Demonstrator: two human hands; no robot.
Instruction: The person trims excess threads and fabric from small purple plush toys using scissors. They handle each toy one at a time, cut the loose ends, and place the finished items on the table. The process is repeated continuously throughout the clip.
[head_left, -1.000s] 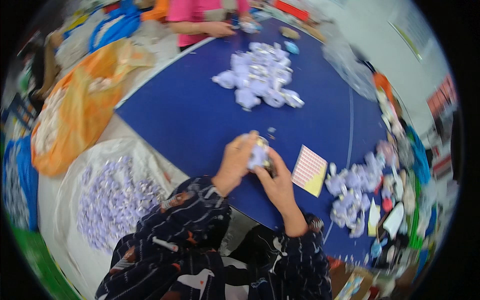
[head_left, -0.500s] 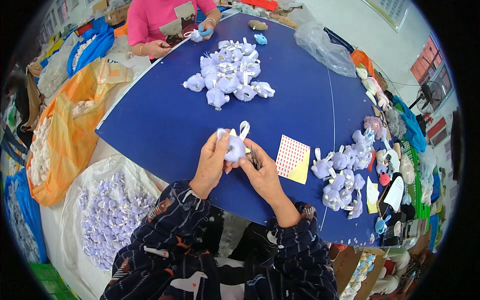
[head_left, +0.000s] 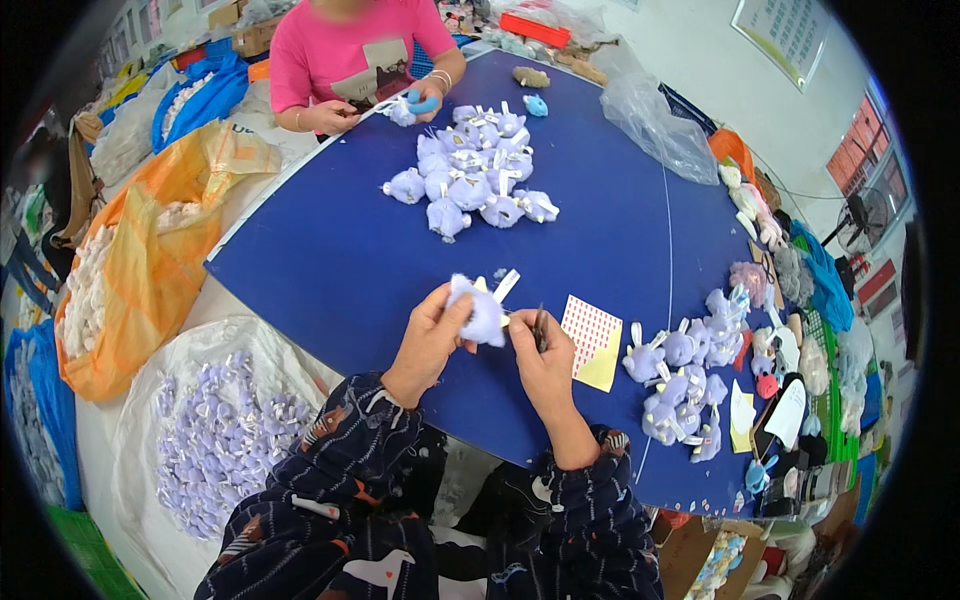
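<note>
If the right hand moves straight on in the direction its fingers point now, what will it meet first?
Most likely the lilac plush toy held in the left hand: the right hand points up-left at it, almost touching. Exact depth is unclear.

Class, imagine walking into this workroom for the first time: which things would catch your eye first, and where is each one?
Most striking is the big blue table, with a heap of lilac plush toys at its far end near a person in a pink shirt. In the middle, the left hand holds one lilac plush toy while the right hand works at it with a thin dark tool. A white sack of lilac toys sits at lower left.
</note>
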